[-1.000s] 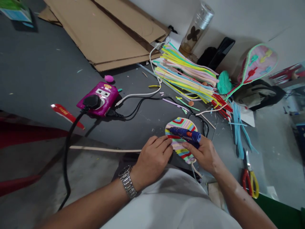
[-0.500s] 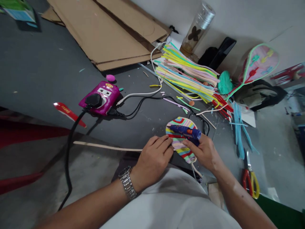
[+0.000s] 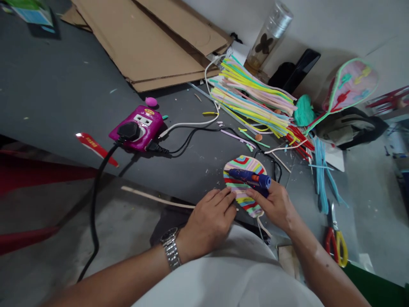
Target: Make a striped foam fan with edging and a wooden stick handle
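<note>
The person's right hand (image 3: pixel 275 205) grips a blue hot glue gun (image 3: pixel 249 178) with an orange trigger area, thumb and fingers closed around its rear body, and the nozzle points left across a striped oval panel (image 3: pixel 243 189). The panel, made of rows of red, green, yellow, pink and blue strips, lies flat on the dark grey tabletop (image 3: pixel 179 179), at the near edge and right of centre, with the gun just above its surface. The left hand (image 3: pixel 209 226) has its fingers pressed together, their tips resting on the panel's near left edge and not pinching anything. A metal wristwatch (image 3: pixel 171 248) sits on the left wrist. A long tan strip (image 3: pixel 156 198) runs left from just beside the left hand.

Farther off, a magenta power socket (image 3: pixel 137 128) sits left of the panel, with black and white cables trailing from it. A bundle of multicoloured strips (image 3: pixel 252 100) lies far right of centre, near a glass bottle (image 3: pixel 270 36), and flattened cardboard (image 3: pixel 143 42) lies far left of them. A finished pink fan-shaped piece (image 3: pixel 351 83) stands at the far right, and red-and-yellow-handled scissors (image 3: pixel 334 243) lie near right.
</note>
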Action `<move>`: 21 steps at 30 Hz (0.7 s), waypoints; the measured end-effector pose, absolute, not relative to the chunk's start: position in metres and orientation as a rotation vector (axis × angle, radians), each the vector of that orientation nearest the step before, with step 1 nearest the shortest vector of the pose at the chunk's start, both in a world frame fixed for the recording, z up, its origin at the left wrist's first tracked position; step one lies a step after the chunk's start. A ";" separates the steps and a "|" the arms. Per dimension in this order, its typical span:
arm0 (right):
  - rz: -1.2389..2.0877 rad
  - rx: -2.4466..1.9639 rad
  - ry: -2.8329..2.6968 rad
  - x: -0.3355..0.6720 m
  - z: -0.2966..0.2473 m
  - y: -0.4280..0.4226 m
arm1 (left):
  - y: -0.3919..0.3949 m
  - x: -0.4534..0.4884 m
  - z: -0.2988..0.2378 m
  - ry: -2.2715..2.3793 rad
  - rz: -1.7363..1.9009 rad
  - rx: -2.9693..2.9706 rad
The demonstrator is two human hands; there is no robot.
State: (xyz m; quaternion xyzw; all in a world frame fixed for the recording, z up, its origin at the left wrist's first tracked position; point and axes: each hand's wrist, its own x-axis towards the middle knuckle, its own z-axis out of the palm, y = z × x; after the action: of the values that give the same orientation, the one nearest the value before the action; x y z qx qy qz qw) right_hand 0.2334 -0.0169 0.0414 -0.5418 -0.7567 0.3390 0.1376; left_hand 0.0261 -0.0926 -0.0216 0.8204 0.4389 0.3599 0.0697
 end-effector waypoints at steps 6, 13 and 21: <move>1.009 -1.548 -2.194 0.234 0.043 -0.019 | -0.092 0.027 -0.022 1.332 1.092 2.456; 0.958 -1.580 -2.161 0.235 0.039 -0.017 | -0.091 0.026 -0.019 1.325 1.074 2.464; 0.913 -1.644 -2.066 0.234 0.039 -0.013 | -0.092 0.026 -0.022 1.323 1.070 2.453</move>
State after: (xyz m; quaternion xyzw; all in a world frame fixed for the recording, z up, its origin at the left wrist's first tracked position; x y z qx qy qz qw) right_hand 0.2336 -0.0129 0.0385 -0.5797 -0.7283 0.3220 0.1728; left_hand 0.0265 -0.0921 -0.0221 0.8192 0.4419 0.3572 0.0780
